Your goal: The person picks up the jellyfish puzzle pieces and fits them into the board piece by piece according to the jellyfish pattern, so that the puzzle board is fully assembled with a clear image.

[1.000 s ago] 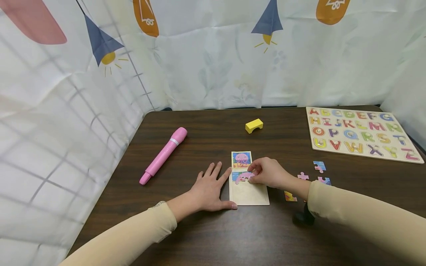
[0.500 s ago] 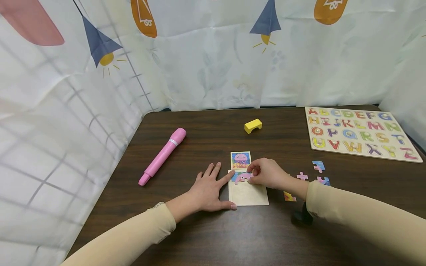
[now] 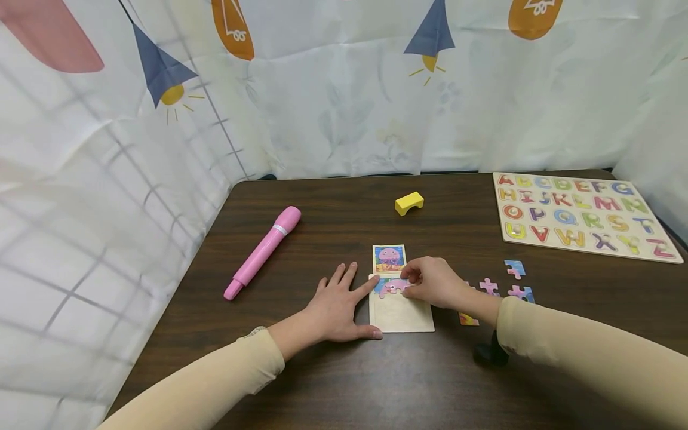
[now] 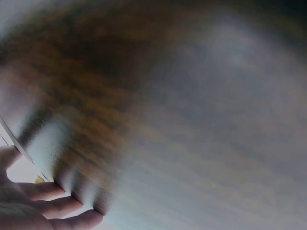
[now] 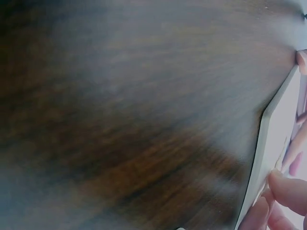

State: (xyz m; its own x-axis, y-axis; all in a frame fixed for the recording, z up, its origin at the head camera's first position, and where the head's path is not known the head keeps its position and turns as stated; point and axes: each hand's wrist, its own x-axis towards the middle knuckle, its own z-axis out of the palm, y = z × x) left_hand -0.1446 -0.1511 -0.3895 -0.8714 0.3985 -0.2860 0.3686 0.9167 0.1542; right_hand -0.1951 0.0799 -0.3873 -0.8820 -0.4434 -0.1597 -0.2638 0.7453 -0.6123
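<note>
In the head view, my left hand (image 3: 338,307) lies with fingers spread, its index fingertip and thumb at the left edge of a pale wooden puzzle board (image 3: 400,316). My right hand (image 3: 436,283) pinches a pink-and-blue puzzle piece between thumb and index finger at the board's upper right, partly hidden by the fingers. Joined pink-and-blue puzzle pieces (image 3: 388,287) show an eye along the top row. Just beyond the board is a jellyfish picture card (image 3: 389,258). In the right wrist view, the fingertips (image 5: 288,189) are close over the board's edge (image 5: 268,139).
Several loose puzzle pieces (image 3: 488,286) lie right of the board, some partly behind the right forearm. A yellow bridge block (image 3: 409,203) stands farther back. A pink microphone-shaped toy (image 3: 263,252) lies on the left, an alphabet board (image 3: 586,218) at the back right.
The left index finger has shifted slightly inward onto the board's upper left corner. My right hand stays at the same spot with only slight finger movement.
</note>
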